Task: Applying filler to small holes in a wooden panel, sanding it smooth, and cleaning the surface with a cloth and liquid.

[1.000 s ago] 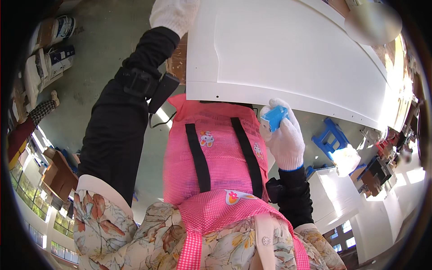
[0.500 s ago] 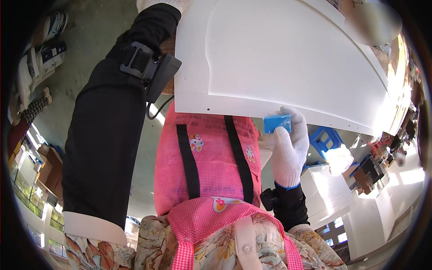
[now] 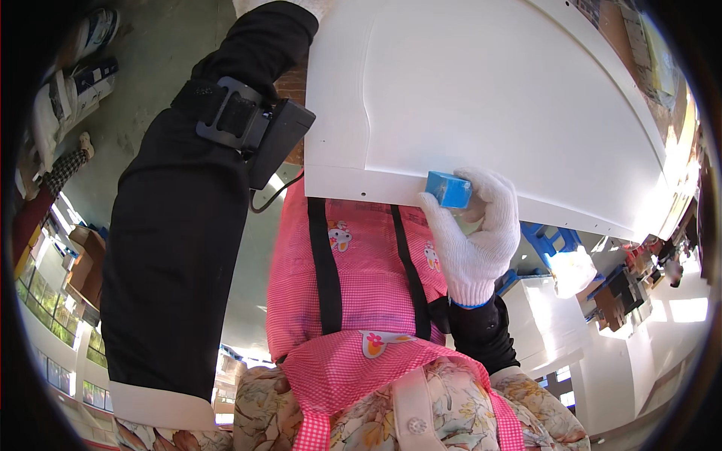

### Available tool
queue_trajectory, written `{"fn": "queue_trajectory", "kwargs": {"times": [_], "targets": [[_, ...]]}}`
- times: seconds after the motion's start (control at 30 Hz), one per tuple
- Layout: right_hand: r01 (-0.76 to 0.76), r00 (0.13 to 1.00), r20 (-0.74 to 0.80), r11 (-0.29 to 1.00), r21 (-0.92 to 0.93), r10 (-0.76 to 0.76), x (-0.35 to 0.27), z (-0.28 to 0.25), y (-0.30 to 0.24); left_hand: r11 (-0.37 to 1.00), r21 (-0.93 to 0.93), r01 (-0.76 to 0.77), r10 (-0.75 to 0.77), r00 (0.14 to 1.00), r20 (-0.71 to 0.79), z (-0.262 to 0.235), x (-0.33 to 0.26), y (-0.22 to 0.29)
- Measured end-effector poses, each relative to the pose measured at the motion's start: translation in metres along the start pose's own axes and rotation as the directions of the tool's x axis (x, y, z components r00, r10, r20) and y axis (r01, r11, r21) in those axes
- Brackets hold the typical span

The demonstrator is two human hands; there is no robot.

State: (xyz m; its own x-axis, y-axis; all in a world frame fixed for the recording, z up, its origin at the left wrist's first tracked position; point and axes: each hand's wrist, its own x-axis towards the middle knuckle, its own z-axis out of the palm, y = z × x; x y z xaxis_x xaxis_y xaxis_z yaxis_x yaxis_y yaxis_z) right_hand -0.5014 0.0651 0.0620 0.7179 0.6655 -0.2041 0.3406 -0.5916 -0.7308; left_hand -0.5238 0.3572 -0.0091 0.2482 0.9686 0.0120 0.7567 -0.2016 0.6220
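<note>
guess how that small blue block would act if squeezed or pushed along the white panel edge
The small blue block is probably light: the gloved right hand pinches it with fingertips alone. Its flat faces suggest it slides, not rolls, along the big white panel.

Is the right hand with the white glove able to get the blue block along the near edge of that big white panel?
Probably yes. The right hand already grips the blue block and presses it against the near edge of the white panel. Nothing stands between them, and that edge looks bare on both sides of the block.
</note>
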Motion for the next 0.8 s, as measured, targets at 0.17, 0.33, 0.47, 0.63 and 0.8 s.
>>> {"fn": "queue_trajectory", "kwargs": {"times": [0.17, 0.33, 0.47, 0.63, 0.8], "targets": [[0.151, 0.983, 0.101, 0.987, 0.057, -0.157, 0.006, 0.017, -0.006, 0.998, -0.047, 0.039, -0.037, 0.999, 0.035, 0.0, 0.001, 0.002], [0.21, 0.971, 0.114, 0.978, 0.02, -0.211, 0.007, 0.028, -0.004, 0.998, -0.029, 0.051, -0.05, 0.998, 0.049, -0.002, -0.003, 0.008], [0.206, 0.971, 0.115, 0.977, 0.048, -0.21, 0.006, 0.027, -0.001, 0.997, -0.043, 0.07, -0.067, 0.994, 0.082, -0.004, -0.008, 0.015], [0.203, 0.97, 0.127, 0.978, 0.046, -0.208, 0.004, 0.022, 0.01, 0.993, -0.109, 0.041, -0.028, 0.992, 0.124, -0.004, -0.019, 0.017], [0.067, 0.996, 0.055, 0.997, -0.027, -0.065, -0.003, -0.007, 0.032, 0.999, -0.014, 0.04, -0.04, 0.999, 0.033, 0.014, -0.019, 0.016]]}}
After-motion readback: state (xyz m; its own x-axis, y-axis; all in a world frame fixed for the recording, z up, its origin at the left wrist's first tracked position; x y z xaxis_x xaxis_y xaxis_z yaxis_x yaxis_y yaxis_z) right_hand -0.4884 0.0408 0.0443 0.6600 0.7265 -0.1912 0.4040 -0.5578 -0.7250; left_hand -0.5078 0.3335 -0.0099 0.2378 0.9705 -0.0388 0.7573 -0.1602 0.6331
